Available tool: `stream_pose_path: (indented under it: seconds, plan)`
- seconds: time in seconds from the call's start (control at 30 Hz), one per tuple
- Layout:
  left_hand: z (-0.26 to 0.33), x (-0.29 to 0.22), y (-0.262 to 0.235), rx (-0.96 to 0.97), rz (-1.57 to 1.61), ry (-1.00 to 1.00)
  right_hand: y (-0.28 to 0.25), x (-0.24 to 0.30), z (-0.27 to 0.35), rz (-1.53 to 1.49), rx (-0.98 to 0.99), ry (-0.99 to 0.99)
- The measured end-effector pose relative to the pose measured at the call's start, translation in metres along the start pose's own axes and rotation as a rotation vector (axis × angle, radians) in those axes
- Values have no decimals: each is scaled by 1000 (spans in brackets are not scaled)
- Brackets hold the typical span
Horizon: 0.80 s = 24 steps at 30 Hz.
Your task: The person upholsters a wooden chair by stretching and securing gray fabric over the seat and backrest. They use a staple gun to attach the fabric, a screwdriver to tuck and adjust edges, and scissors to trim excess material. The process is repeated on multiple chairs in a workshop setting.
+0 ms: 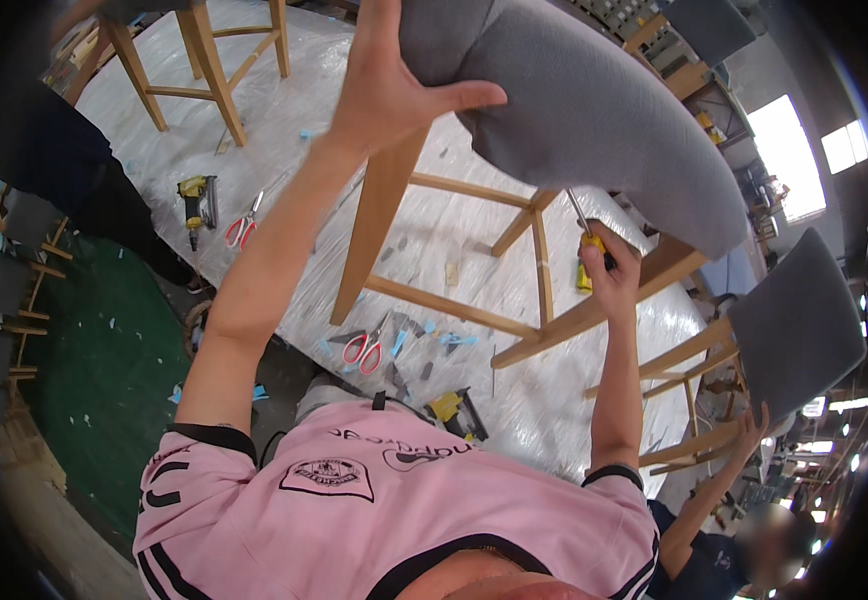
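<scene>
Fastening step, as judged: the left hand (394, 95), fingers spread, steadies the grey upholstered chair seat (594, 100) overhead, while the right hand (609, 270), closed on a yellow-handled screwdriver (586, 238), drives upward beneath it; next, likely firm, straight pressure.

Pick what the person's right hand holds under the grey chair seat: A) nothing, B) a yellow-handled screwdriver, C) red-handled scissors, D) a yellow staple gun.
B: the right hand grips a yellow-handled screwdriver with its shaft pointing up at the grey upholstered chair seat, while the red-handled scissors and the yellow staple gun lie on the plastic-covered table.
</scene>
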<state>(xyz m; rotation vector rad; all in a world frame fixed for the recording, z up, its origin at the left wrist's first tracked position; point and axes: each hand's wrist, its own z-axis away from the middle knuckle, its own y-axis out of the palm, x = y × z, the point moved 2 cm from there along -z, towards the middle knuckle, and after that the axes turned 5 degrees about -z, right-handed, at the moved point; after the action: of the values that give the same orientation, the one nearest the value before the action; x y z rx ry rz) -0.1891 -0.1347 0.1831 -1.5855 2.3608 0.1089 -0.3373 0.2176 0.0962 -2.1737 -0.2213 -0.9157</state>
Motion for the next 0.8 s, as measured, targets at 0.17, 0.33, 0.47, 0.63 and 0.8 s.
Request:
stream_pose_path:
  seconds: [0.17,0.33,0.47,0.63,0.8]
  plan:
    - [17,4,5,48,42,-12,-5,46,-10,48,32,37]
    - [16,3,-3,50,11,-23,-2,84,-12,0,104,174]
    - [16,1,-2,50,30,-11,0,92,-15,-65,109,242]
    - [18,4,-1,35,65,28,2,80,-10,-95,99,141]
    - [19,12,3,33,127,6,1,58,18,-51,89,151]
